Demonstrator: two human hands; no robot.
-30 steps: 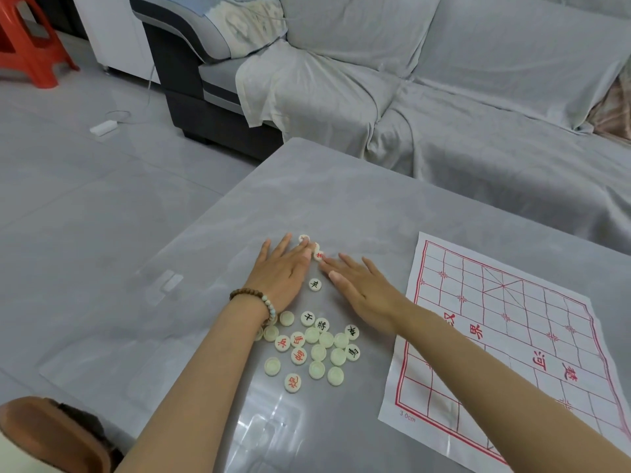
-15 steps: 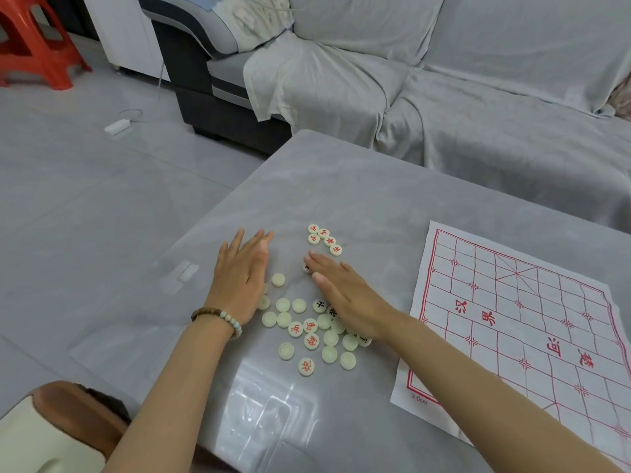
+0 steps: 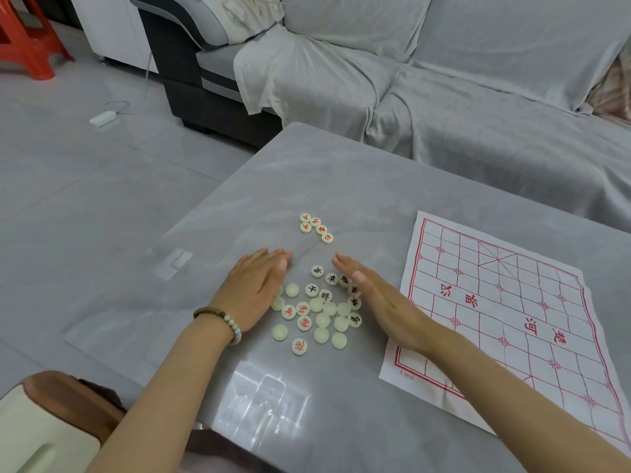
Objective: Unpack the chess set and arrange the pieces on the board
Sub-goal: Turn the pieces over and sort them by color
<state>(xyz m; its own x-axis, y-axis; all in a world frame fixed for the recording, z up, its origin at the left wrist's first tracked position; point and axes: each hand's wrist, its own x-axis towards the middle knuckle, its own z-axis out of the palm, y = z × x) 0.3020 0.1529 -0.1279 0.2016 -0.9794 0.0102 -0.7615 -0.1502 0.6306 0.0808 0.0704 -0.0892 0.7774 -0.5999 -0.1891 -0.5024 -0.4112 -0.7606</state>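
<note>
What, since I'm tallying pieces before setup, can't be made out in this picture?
All in the head view:
1. Face-down pieces show blank backs, so their characters are hidden.
2. The left hand covers part of the pale pieces at its palm.
3. The right hand overlaps the black-lettered pieces beside it.
4. The board is cut off by the frame edge at its near right corner and crossed by the forearm.

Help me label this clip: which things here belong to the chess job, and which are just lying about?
Job: loose pieces, five red pieces set apart, paper board, left hand, right hand.
Lying about: red stool, white adapter, covered sofa.
</note>
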